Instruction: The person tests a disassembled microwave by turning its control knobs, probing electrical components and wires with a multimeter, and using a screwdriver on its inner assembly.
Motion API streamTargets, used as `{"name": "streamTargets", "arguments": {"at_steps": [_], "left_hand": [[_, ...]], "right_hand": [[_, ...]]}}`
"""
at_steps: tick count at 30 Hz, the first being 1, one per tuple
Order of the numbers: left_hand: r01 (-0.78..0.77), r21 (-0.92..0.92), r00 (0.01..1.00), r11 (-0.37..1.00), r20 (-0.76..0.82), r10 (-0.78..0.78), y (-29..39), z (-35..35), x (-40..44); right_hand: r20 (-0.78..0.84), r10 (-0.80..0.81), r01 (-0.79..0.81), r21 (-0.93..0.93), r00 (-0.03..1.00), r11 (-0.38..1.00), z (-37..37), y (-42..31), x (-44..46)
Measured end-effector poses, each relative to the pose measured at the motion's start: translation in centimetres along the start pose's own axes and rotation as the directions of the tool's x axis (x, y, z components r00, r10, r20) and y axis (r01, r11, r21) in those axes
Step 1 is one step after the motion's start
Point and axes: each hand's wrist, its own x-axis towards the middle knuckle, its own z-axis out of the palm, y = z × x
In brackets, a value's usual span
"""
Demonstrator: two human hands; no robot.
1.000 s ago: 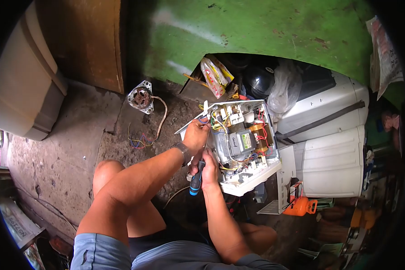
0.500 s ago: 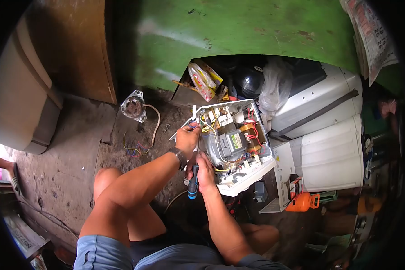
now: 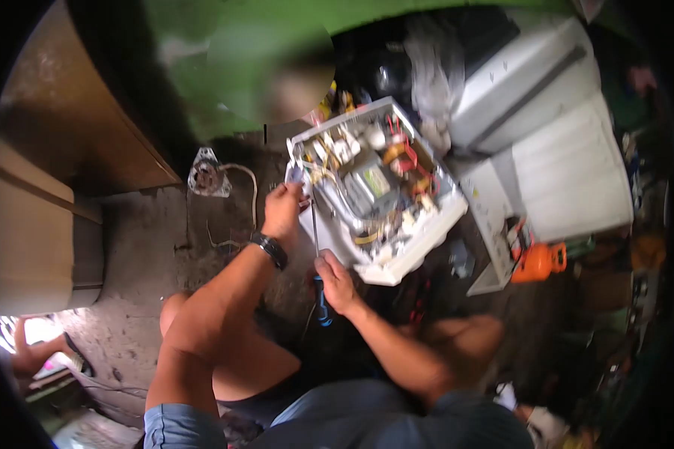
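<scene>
The open white appliance housing [image 3: 412, 251] lies in front of me, with wires and a grey metal block [image 3: 376, 179] inside. At its left edge, my left hand [image 3: 283, 213], with a black band on the wrist, has its fingers closed on something blurred near the wires. Just below the housing's left corner, my right hand [image 3: 338, 283] is closed round a screwdriver [image 3: 323, 305] with a black and blue handle. Its thin shaft points up towards my left hand; the tip is too blurred to make out.
A motor with a cable [image 3: 208, 173] lies on the floor to the left. Large white plastic housings [image 3: 569, 165] stand at the right, near an orange canister [image 3: 538, 262]. A cabinet [image 3: 90, 112] is at the upper left. Another person's leg [image 3: 45, 353] shows at the far left.
The view has turned and blurred, so the housing appears higher and more tilted. More of the screwdriver shaft shows between my hands. The other person's leg shows more fully.
</scene>
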Motion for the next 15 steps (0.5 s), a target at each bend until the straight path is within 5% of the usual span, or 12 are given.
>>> {"name": "streamTargets", "arguments": {"at_steps": [2, 4, 6, 8, 12, 15], "left_hand": [[0.035, 0.016, 0.999, 0.999, -0.019, -0.035, 0.4, -1.0, -1.2], [0.063, 0.053, 0.997, 0.997, 0.039, -0.065, 0.8, -2.8, -1.9], [0.066, 0.059, 0.996, 0.996, 0.049, -0.069, 0.8, -3.9, -2.8], [0.022, 0.057, 0.995, 0.998, 0.101, -0.028, 1.5, -3.8, -4.1], [-0.083, 0.097, 0.981, 0.992, 0.185, 0.064, 2.6, -3.2, -5.9], [-0.111, 0.086, 0.959, 0.99, 0.272, 0.084, 2.9, -3.8, -6.4]], "right_hand": [[0.066, 0.089, -0.092, 0.039, 0.994, 0.995, -0.4, 1.6, -2.3], [0.158, 0.408, -0.396, -0.1, 0.899, 0.913, -0.1, 5.7, -5.2], [0.188, 0.564, -0.424, -0.485, 0.804, 0.765, 0.7, 11.6, -5.6], [0.237, 0.248, -0.042, -0.638, 0.94, 0.769, 1.9, 19.3, -6.9], [0.158, 0.319, -0.129, -0.685, 0.935, 0.717, 2.5, 23.8, -7.0], [0.134, 0.482, -0.249, -0.719, 0.866, 0.649, 0.6, 19.2, -6.8]]}}
